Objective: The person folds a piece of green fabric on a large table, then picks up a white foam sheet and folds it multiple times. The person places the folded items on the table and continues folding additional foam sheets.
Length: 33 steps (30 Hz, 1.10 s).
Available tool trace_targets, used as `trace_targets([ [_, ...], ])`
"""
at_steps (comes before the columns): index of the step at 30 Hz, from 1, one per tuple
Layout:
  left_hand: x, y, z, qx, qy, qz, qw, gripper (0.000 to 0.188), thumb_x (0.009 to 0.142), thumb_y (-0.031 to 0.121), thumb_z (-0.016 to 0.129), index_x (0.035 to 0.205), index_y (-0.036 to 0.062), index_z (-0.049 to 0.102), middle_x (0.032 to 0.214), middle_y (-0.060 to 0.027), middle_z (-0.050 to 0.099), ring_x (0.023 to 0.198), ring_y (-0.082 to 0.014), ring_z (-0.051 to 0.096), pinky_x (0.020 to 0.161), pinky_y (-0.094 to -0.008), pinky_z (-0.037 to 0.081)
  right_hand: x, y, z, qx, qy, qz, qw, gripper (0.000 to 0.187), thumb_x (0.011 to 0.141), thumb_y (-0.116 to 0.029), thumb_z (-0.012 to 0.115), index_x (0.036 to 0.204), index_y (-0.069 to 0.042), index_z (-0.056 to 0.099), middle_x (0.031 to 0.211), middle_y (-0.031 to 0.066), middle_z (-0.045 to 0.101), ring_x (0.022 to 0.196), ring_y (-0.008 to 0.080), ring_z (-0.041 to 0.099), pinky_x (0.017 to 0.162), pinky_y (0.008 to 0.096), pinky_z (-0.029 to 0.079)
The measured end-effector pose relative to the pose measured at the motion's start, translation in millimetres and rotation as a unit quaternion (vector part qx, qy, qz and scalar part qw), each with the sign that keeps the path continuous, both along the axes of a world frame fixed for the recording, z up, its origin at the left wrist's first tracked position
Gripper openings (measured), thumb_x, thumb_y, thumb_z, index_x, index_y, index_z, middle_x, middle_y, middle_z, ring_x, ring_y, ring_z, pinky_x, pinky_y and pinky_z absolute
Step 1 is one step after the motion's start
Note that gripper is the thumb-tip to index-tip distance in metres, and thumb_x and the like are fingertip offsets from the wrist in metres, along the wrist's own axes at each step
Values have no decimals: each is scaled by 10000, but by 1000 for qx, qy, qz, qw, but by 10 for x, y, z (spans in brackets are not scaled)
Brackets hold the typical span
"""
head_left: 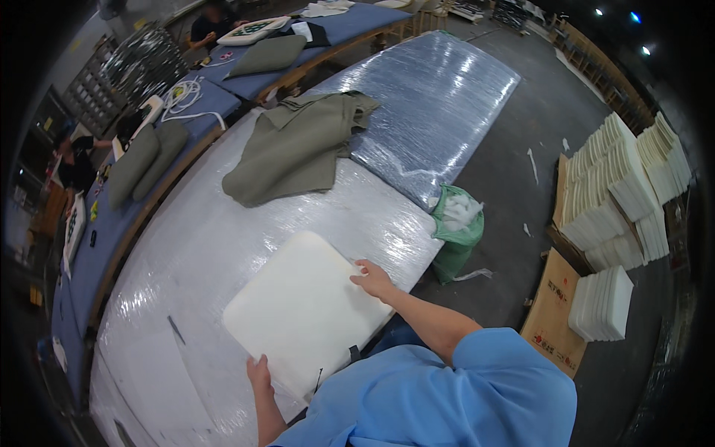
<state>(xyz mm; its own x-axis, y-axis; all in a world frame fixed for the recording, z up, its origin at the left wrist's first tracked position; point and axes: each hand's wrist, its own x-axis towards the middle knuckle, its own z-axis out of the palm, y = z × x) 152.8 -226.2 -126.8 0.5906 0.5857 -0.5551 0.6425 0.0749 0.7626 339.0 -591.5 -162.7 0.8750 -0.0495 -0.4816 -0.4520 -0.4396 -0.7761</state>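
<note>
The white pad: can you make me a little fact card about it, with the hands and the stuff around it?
Main thing: white pad, rounded corners, lying on a shiny plastic-covered surface
Left hand: at the pad's lower-left edge
Right hand: near the pad's right-hand corner
Farther up the surface: rumpled grey-green cloth
Beside the surface, right: green bag with white fluffy stuff
Far right: stacks of white pieces
Left: blue table with grey-green cushions
</note>
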Motion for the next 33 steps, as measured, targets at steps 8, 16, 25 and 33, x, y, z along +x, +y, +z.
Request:
trace_targets([
  [8,853,-1387,2784,99,-505,-340,787,360,886,70,600,1203,-86,671,1106,-209,709,1099,-293,644,1004,-427,514,-262,-1255,-265,-36,73,-109,991,536,828,-368,787,1292,-110,706,1105,118,744,979,252,718,885,372,558],
  [16,1349,-2328,3742,-18,-628,-500,596,575,1053,166,564,1524,434,373,1096,-133,645,877,-385,719,819,-606,549,101,-2644,-414,-204,41,-81,975,450,856,-297,791,1236,-70,714,1067,123,728,948,278,709,848,395,559],
  [25,2145,-3515,3684,-56,-612,-487,621,620,1054,153,562,1539,475,348,1147,-110,638,873,-366,715,813,-541,577,992,-3334,-362,-384,19,166,908,448,927,-177,629,1361,-68,624,1589,117,413,1309,368,546,1039,469,510],
  [33,2408,-3850,3742,-27,-591,-512,623,559,1068,172,547,1520,460,388,1134,-97,647,884,-352,713,816,-532,582,1042,-3687,-200,-300,-26,194,934,467,935,-130,609,1374,22,566,1604,114,410,1295,369,567,1046,464,506],
])
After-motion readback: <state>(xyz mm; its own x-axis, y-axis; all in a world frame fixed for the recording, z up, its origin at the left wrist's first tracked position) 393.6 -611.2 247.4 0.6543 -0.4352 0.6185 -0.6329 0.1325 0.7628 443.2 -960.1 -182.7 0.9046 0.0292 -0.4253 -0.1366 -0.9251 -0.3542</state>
